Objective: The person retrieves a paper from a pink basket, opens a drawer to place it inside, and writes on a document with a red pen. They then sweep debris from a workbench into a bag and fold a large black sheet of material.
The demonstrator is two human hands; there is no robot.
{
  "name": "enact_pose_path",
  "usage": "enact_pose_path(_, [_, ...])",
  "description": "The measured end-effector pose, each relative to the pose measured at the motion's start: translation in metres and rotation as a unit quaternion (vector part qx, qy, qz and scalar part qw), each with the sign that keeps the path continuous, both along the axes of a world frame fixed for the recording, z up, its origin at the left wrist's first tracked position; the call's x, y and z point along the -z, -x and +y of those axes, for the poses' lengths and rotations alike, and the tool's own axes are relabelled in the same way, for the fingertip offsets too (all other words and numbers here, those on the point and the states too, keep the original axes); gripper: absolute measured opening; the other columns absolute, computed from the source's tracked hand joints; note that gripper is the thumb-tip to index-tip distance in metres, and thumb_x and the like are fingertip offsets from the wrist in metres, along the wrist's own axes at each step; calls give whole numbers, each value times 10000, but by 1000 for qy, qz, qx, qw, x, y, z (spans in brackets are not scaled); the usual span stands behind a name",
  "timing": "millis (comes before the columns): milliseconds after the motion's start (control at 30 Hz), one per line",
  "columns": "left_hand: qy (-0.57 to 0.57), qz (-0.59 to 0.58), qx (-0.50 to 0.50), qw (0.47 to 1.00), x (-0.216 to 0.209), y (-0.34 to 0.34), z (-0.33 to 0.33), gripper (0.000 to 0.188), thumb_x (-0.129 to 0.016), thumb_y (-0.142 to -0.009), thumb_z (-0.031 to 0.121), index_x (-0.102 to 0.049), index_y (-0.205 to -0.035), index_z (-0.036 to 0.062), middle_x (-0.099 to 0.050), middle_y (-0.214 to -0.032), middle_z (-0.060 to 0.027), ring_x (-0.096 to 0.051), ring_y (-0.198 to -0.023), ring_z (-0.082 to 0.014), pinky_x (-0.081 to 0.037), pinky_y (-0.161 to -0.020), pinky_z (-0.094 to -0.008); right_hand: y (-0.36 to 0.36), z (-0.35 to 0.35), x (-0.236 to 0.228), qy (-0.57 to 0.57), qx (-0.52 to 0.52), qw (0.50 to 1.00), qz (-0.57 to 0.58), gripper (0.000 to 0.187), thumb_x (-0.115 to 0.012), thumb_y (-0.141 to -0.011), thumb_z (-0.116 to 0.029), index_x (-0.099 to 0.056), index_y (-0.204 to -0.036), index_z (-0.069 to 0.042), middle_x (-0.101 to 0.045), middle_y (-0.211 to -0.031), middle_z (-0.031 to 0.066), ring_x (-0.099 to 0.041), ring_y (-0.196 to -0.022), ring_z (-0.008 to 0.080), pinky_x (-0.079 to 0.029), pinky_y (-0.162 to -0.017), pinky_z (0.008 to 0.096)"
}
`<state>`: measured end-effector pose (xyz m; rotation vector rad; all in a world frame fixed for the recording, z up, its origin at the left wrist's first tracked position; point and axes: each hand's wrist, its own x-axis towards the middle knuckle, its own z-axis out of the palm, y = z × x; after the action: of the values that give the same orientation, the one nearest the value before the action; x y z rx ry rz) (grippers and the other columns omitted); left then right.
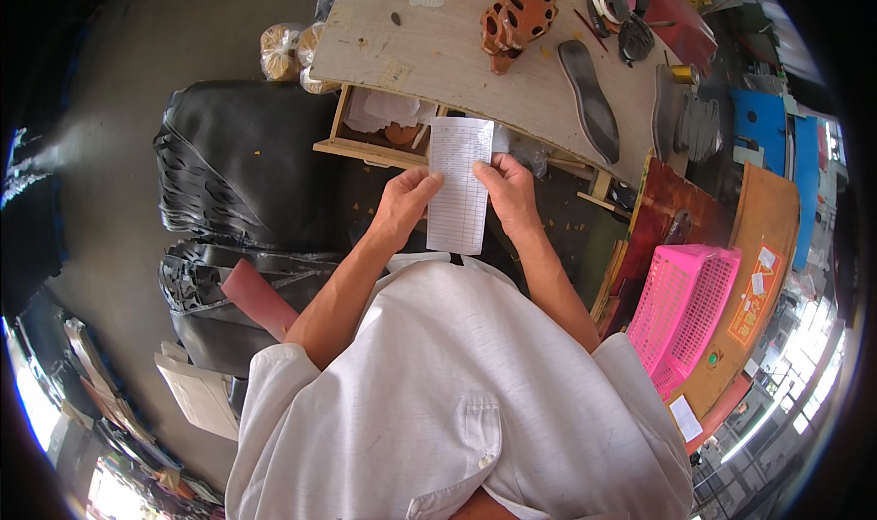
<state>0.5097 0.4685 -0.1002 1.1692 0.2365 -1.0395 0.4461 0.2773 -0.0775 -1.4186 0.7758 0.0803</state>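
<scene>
Nearest us, the white shirt (pixel 438 356) is cut off by the lower edge. Beyond it, the left hand (pixel 407 202) and right hand (pixel 512 196) each have a grip pinched on a side of the paper slip (pixel 459 196), fingertips partly hidden behind; its fine marks we cannot read. It covers part of the open drawer (pixel 365 153). Farther off, on the desk (pixel 438 41), we see a dark sole (pixel 589 100) and brown cut-out pieces (pixel 523 22) reaching the upper edge.

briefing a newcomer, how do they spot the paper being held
Find the table up top, then its open drawer. Near the drawer's right end, between left grip and right grip, is the paper: one tall, ruled white sheet, unlike the loose papers inside.
</scene>
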Motion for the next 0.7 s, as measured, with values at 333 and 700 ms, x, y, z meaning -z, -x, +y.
enact_pose_path(333, [26, 29, -5, 999, 16, 6, 4, 315, -660, -1062, 293, -715, -1146, -6, -711, -937, -23, -642, -769, -83, -522, -670, -246, 7, 2, 1, -28, 13, 999, -16, 203, -722, -940, -164, -721, -1023, 22, -704, -844, 2, -592, -683, 44, -479, -585, 229])
enact_pose_path(700, [4, 25, -14, 1000, 7, 9, 6, 346, -663, -1052, 306, -720, -1133, -25, -701, -917, -30, -610, -763, -83, -486, -669, -254, 23, 0, 4, -63, -33, 997, 19, 272, -670, -922, -82, -697, -1169, 28, -728, -972, 40, -642, -794, 74, -531, -705, 246])
